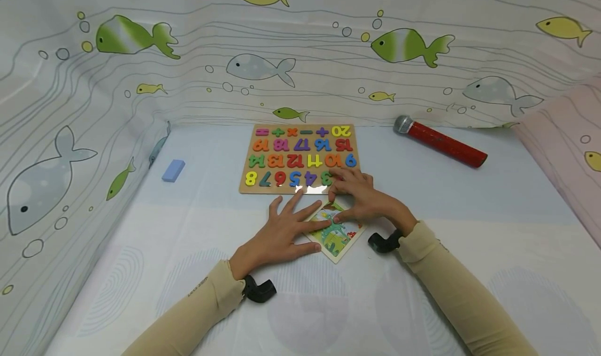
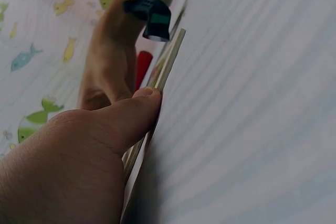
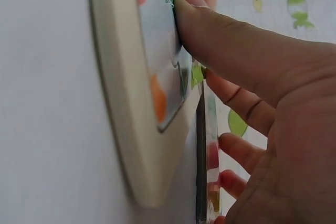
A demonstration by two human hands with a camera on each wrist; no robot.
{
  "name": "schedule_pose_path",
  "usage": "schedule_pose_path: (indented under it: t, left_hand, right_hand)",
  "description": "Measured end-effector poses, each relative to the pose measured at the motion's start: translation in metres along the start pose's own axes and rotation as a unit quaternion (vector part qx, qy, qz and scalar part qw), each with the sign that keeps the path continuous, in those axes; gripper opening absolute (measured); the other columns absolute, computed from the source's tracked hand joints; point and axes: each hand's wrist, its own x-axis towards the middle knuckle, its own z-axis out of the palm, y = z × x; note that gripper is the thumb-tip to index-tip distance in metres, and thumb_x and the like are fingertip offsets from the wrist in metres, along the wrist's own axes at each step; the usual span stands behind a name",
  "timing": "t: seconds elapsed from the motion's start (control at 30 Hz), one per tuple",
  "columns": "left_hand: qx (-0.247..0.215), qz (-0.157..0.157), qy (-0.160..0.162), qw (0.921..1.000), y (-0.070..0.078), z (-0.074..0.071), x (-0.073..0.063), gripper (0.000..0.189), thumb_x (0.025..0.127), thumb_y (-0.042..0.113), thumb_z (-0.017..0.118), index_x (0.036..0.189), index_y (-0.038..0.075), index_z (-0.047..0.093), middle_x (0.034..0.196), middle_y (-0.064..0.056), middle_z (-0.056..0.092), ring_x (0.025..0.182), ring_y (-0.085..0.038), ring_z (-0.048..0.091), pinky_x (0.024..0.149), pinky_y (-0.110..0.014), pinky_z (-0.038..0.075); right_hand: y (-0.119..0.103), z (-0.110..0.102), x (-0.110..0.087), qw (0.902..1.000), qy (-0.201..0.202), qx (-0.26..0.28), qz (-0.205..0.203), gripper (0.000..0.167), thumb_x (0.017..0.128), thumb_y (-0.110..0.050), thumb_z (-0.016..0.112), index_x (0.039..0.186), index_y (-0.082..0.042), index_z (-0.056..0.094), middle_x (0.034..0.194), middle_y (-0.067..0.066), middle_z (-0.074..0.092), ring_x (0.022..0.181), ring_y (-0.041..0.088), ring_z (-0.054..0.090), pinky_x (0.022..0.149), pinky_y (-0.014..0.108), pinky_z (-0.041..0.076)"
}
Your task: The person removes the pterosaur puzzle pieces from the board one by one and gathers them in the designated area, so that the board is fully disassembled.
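A small jigsaw puzzle (image 1: 335,241) with a green dinosaur picture and a pale wooden border lies turned cornerwise on the table. My left hand (image 1: 281,230) spreads over its left side: the index finger reaches onto the picture, and the thumb (image 2: 136,114) rests against the border's edge. From the right, my right hand (image 1: 371,199) bends its thumb (image 3: 194,14) and index finger over the upper part of the picture. Between them they hold a jigsaw piece (image 3: 197,75) with a green edge, partly hidden. The other right fingers reach over the number board (image 1: 300,189).
The wooden number board, with colourful numerals upside down to me, lies just beyond the puzzle. A blue block (image 1: 173,170) sits at the left. At the back right lies a red microphone (image 1: 443,143) with a grey head. Fish-printed sheeting (image 1: 328,100) rises behind the table.
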Motion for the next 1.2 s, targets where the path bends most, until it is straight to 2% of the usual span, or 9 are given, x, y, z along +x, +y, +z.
schedule_pose_path:
  t: [0.23, 0.37, 0.53, 0.77, 1.2]
  left_hand:
    - [-0.001, 0.001, 0.001, 1.0, 0.0005, -0.0014, -0.0006, 0.057, 0.096, 0.064, 0.053, 0.148, 0.043, 0.05, 0.168, 0.003, 0.031, 0.16, -0.039, 0.004, 0.115, -0.074, 0.01]
    - [0.0, 0.0, 0.002, 1.0, -0.0001, -0.0011, -0.0009, 0.057, 0.096, 0.064, 0.053, 0.148, 0.044, 0.05, 0.168, 0.004, 0.031, 0.16, -0.038, 0.003, 0.115, -0.074, 0.01]
    - [0.003, 0.0, 0.004, 1.0, -0.0001, -0.0004, -0.0008, 0.057, 0.096, 0.065, 0.053, 0.149, 0.044, 0.05, 0.168, 0.003, 0.031, 0.16, -0.039, 0.004, 0.115, -0.074, 0.011]
    - [-0.004, 0.002, 0.005, 1.0, 0.0007, -0.0008, -0.0011, 0.057, 0.096, 0.064, 0.054, 0.148, 0.043, 0.051, 0.167, 0.002, 0.032, 0.16, -0.038, 0.003, 0.115, -0.074, 0.01]
    - [-0.001, 0.006, 0.014, 0.9999, 0.0017, -0.0009, -0.0017, 0.057, 0.095, 0.064, 0.055, 0.148, 0.043, 0.051, 0.167, 0.002, 0.034, 0.159, -0.041, 0.008, 0.114, -0.075, 0.013]
  right_hand:
    - [0.0012, 0.0018, -0.0028, 0.9995, 0.017, 0.018, -0.019, 0.035, 0.076, -0.025, 0.092, 0.098, -0.021, 0.065, 0.164, 0.01, 0.033, 0.155, 0.034, 0.013, 0.113, 0.062, 0.01]
    - [0.0018, 0.0029, -0.0024, 0.9986, 0.029, 0.025, -0.037, 0.035, 0.075, -0.023, 0.092, 0.097, -0.018, 0.066, 0.148, 0.008, 0.047, 0.149, 0.031, 0.021, 0.111, 0.061, 0.011]
    - [0.0007, 0.0026, -0.0019, 0.999, 0.029, 0.024, -0.025, 0.036, 0.074, -0.025, 0.093, 0.098, -0.019, 0.066, 0.131, 0.001, 0.057, 0.146, 0.03, 0.024, 0.11, 0.058, 0.013]
    - [-0.0019, 0.0023, -0.0032, 0.9994, 0.021, 0.026, -0.012, 0.038, 0.075, -0.024, 0.092, 0.103, -0.02, 0.066, 0.11, -0.006, 0.066, 0.116, 0.024, 0.038, 0.1, 0.048, 0.014]
    - [-0.0068, 0.0008, -0.0039, 0.9998, 0.016, 0.014, -0.006, 0.038, 0.075, -0.024, 0.092, 0.104, -0.018, 0.068, 0.106, -0.005, 0.066, 0.11, 0.019, 0.042, 0.095, 0.043, 0.02]
